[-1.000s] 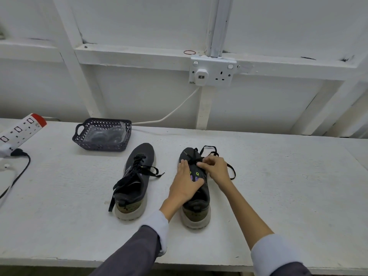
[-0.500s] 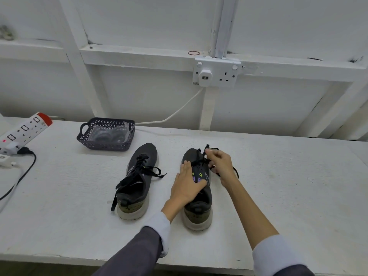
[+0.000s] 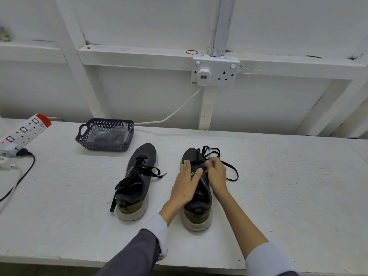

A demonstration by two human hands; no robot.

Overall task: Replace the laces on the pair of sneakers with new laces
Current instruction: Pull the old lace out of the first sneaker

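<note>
White tabletop (image 3: 278, 196) spans the full width of view; painted, rough finish. White wall (image 3: 139, 86) behind, w/ horiz. and diagonal beams.

Two dark grey sneakers stand side by side at centre, toes away from the person, olive heel panels twd the near edge.
- Left sneaker (image 3: 145, 156): laced, bow undone. Loose ends (image 3: 139, 172) trail off both sides onto the tabletop.
- Right sneaker (image 3: 197, 214): just right of the first, apart, not touching.

Dark perforated basket (image 3: 83, 136) sits behind the left sneaker, near the wall. It holds clear plastic packets (image 3: 107, 135); contents not legible.

Power strip (image 3: 23, 130) w/ red end lies at far left, black cable (image 3: 25, 172) plugged in. Double wall socket (image 3: 216, 71) is mounted above centre, w/ a white adapter (image 3: 203, 76) in its left outlet.

Left hand (image 3: 186, 186): fingers straight, palm down, pressing on the right sneaker's upper.

Right hand (image 3: 216, 174): fingers curled, pinching the black lace (image 3: 236, 176) at the front eyelets. Lace loops lie by the toe and out to the right on the tabletop.

Red rubber band (image 3: 192, 52) rests on the beam ledge, just left of the socket.
</note>
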